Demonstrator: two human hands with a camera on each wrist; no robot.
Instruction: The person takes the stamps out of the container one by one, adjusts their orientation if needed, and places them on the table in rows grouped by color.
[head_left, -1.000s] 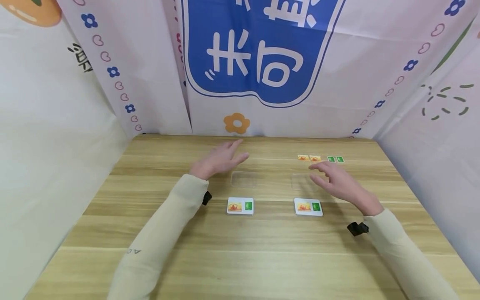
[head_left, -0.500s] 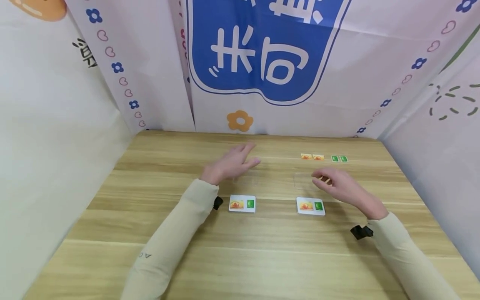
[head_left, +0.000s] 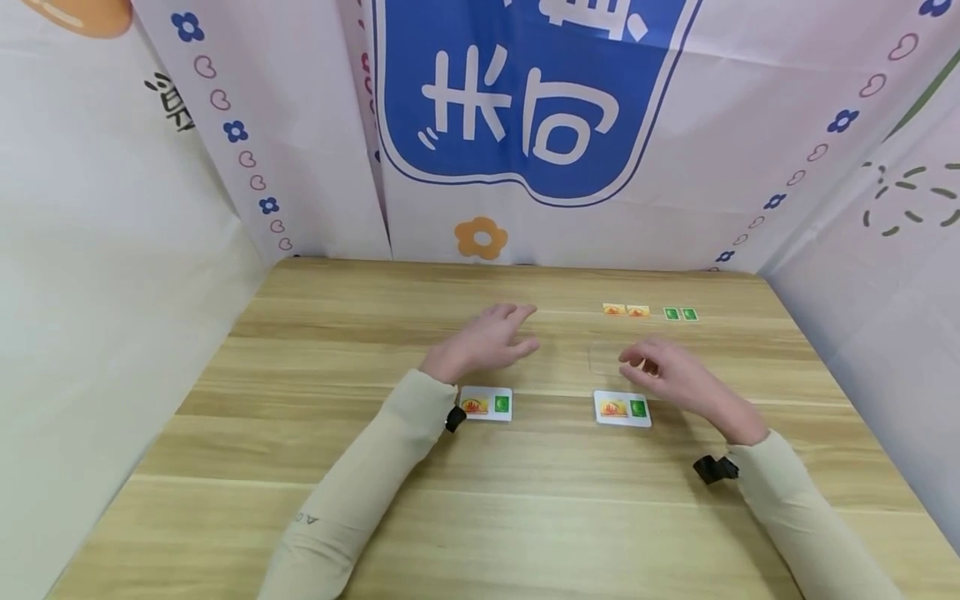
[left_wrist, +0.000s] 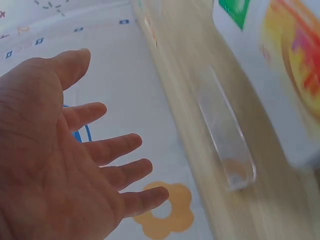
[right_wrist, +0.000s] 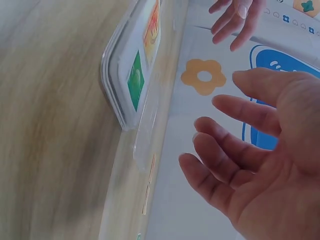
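Observation:
My left hand (head_left: 486,340) hovers over the table with its fingers spread and holds nothing. It hides the left clear plastic piece in the head view; the left wrist view shows a clear plastic piece (left_wrist: 227,135) lying flat. My right hand (head_left: 678,379) is just right of another clear plastic piece (head_left: 603,358), fingers loosely bent and nothing between them. Two white rounded rectangular items lie nearer me: a left one (head_left: 487,415), partly hidden by the left wrist, and a right one (head_left: 622,421). Each bears an orange picture and a green picture. The right wrist view shows layered edges (right_wrist: 111,82).
Two small orange picture pieces (head_left: 638,312) and two small green ones (head_left: 690,314) lie in a row at the back right. The wooden table (head_left: 540,517) ends at a printed cloth wall (head_left: 420,225), with cloth at both sides too.
My left hand has moved rightward and toward me, coming over the left clear piece. My right hand has shifted slightly, its fingers bending more. The cards and picture pieces stay put.

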